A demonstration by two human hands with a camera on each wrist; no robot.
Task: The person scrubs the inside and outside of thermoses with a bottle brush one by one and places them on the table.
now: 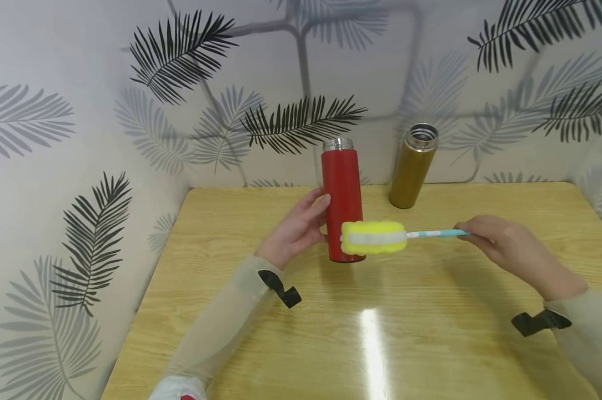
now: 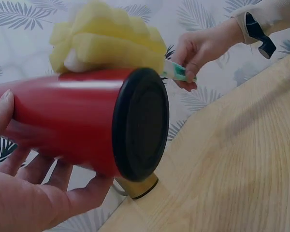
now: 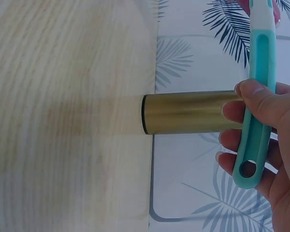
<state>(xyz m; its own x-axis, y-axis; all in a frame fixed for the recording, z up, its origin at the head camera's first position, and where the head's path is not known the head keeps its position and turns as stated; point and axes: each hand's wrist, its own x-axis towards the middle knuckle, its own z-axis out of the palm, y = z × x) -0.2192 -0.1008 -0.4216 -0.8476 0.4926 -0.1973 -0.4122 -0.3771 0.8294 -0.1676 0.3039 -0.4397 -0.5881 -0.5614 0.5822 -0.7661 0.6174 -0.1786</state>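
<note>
My left hand (image 1: 298, 228) grips a red thermos flask (image 1: 342, 189) from its left side. The flask has a bare steel neck without a lid, and its black base (image 2: 144, 123) is lifted off the table. With thumb and fingers, my right hand (image 1: 511, 250) holds the teal handle (image 3: 263, 63) of a sponge bottle brush. Its yellow and white sponge head (image 1: 373, 238) lies crosswise at the lower part of the flask, outside it. Whether sponge and flask touch, I cannot tell. The flask's inside is hidden.
A gold thermos flask (image 1: 413, 166), also without a lid, stands upright near the back edge of the wooden table (image 1: 281, 344). Behind the table rises a wall (image 1: 261, 72) with a leaf pattern. Black straps (image 1: 280, 289) circle both wrists.
</note>
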